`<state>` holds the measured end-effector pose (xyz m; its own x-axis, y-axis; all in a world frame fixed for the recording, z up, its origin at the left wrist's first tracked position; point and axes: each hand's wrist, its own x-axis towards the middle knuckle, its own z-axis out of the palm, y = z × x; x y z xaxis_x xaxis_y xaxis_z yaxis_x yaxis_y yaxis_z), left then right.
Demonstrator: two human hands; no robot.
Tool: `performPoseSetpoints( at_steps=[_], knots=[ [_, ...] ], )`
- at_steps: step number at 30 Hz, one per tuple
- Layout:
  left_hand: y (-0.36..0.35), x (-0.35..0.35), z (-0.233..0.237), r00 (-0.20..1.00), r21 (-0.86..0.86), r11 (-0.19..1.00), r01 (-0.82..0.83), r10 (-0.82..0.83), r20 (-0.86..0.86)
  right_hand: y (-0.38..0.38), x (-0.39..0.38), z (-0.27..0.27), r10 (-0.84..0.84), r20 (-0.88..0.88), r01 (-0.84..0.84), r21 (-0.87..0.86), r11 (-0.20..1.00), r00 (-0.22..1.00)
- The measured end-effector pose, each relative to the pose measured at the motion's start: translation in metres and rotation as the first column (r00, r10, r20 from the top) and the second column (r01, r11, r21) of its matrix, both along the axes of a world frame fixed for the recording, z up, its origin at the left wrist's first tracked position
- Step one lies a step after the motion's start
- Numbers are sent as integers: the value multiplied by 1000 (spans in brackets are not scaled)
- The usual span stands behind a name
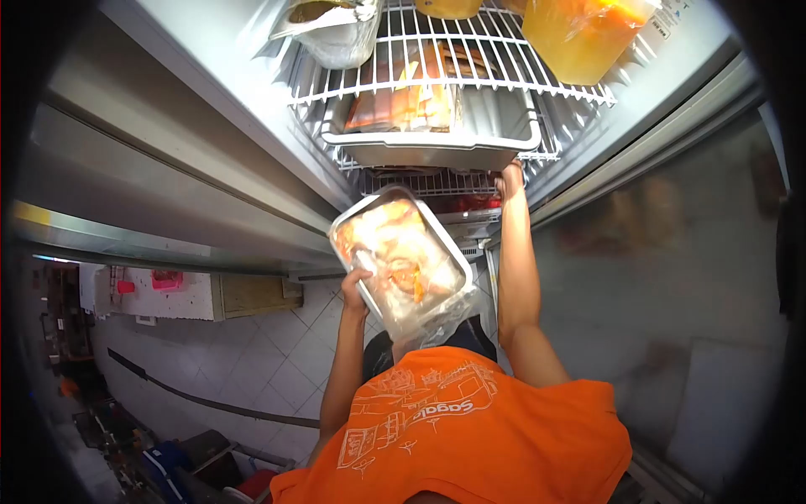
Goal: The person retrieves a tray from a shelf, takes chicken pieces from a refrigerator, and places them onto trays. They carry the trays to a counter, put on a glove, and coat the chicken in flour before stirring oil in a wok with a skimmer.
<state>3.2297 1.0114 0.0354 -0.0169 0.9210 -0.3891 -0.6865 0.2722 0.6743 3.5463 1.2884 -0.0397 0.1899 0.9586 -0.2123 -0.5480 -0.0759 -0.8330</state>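
Note:
My left hand (356, 290) grips the left edge of a white-rimmed food tray (456, 253). The tray is tilted in front of my body, with pale and orange food under clear plastic wrap (445, 317) that hangs loose at its near end. Inside the open fridge, a larger white-rimmed bin (428, 156) holds orange and brown packages (405, 105). My right hand (510, 179) is closed at the lower right front corner of this bin; its fingertips are partly hidden.
A wire shelf (453, 84) above carries a clear container of yellow-orange contents (583, 38) and a wrapped metal container (336, 38). Fridge doors (159, 193) stand open at the sides. A counter (180, 296) is at the left, above a tiled floor (260, 357).

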Motion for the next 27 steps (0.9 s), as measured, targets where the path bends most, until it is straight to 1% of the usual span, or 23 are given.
performPoseSetpoints(
  at_steps=[1, 2, 3, 4, 5, 6, 7, 8, 9, 10, 11, 12, 13, 14, 15, 16, 19, 20, 21, 22, 24, 25, 27],
  knots=[
    [17, -3, -17, 999, -23, 999, 43, -43, 2, -5, 0, -3, 32, -20, -32, 9, 999, 999],
    [33, 7, -4, 1000, -8, 1000, 26, -26, 10, -33, -10, 38, -39, 12, 40, -87, 995, 999],
    [46, 17, 10, 1000, 6, 1000, 12, -12, 17, -50, -7, 56, 16, 78, -4, -161, 987, 997],
    [56, 20, 13, 1000, 15, 1000, 22, -22, 15, -75, -13, 88, -53, 141, 89, -263, 961, 989],
    [64, 21, 16, 999, 19, 1000, 7, -8, 43, -100, -12, 99, -51, 74, 59, -103, 993, 996],
    [72, 21, 18, 997, 19, 1000, 3, -4, 71, -118, -14, 101, -143, -103, 137, -64, 989, 984],
    [76, 10, 4, 999, 32, 999, 18, -19, 28, -132, -6, 76, -153, -209, 165, 43, 985, 966],
    [80, 9, 5, 1000, 39, 999, 14, -14, 1, -151, 3, 59, -76, -218, 84, 26, 996, 973],
    [82, 8, 5, 1000, 42, 999, 14, -13, -27, -172, -4, 62, -101, -200, 117, 69, 991, 975],
    [85, 1, -1, 996, 11, 1000, 16, -15, -90, -191, -2, 39, -32, -231, 37, 20, 999, 972],
    [87, -7, -8, 987, -22, 1000, 18, -21, -157, -212, -6, 24, -66, -277, 60, -31, 998, 959],
    [89, -9, -8, 984, -32, 997, 66, -71, -162, -236, -11, 39, -126, -175, 97, -169, 981, 976],
    [93, -10, -4, 978, 17, 999, 37, -33, -206, -256, -14, 45, -205, -261, 163, -174, 971, 943],
    [98, -11, 0, 969, 71, 997, 4, 14, -247, -280, -7, 2, -120, -314, 51, -218, 975, 942],
    [102, -13, 4, 957, 126, 992, -33, 68, -282, -302, -5, -10, -115, -360, 16, -267, 963, 926],
    [106, -13, 5, 927, 157, 987, 25, 36, -373, -325, 0, -18, -103, -417, -54, -348, 936, 903],
    [132, -2, 2, 960, 95, 984, 149, -121, -252, -383, 9, -48, -156, -405, -30, -416, 909, 901],
    [151, -5, -17, 907, 258, 951, 173, -52, -419, -395, 14, -45, -158, -417, -50, -447, 893, 895],
    [155, -4, -40, 763, 231, 959, 166, 24, -646, -403, 16, -43, -163, -422, -47, -444, 895, 892],
    [175, 25, -27, 801, 326, 931, 166, 65, -595, -410, 18, -43, -196, -412, -30, -481, 876, 890],
    [245, 7, -125, 923, 140, 979, -149, 188, -336, -419, 19, -38, -274, -360, 58, -509, 859, 892],
    [260, 24, -115, 892, 159, 986, -57, 122, -434, -418, 20, -32, -271, -356, 55, -513, 857, 894],
    [267, 65, -82, 706, 228, 962, 148, 59, -705, -418, 19, -20, -353, -359, 158, -472, 868, 864]
  ],
)
